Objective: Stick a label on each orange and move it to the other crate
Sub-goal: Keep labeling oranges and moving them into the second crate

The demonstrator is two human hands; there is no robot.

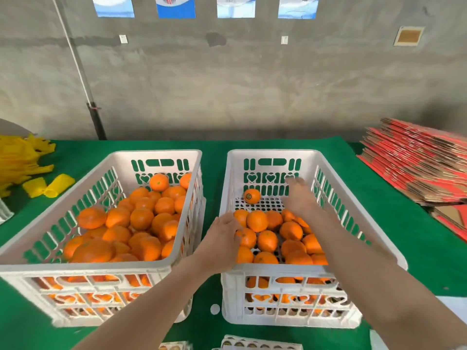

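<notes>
Two white slotted crates stand side by side on the green table. The left crate (141, 155) is heaped with several oranges (141, 218). The right crate (271, 154) holds a lower layer of oranges, and one labelled orange (251, 196) lies alone on the bare floor at its far end. My left hand (223, 238) reaches over the right crate's near left corner, fingers curled on an orange (249, 238). My right hand (300, 198), blurred, is stretched over the far end of the right crate with fingers extended and holds nothing. Sheets of round labels (260, 344) lie at the near table edge.
Yellow foam nets (22, 160) are piled at the far left of the table. A stack of flat red cardboard boxes (419, 160) lies at the right. A grey wall with posters rises behind the table, and a pole (83, 79) leans against it.
</notes>
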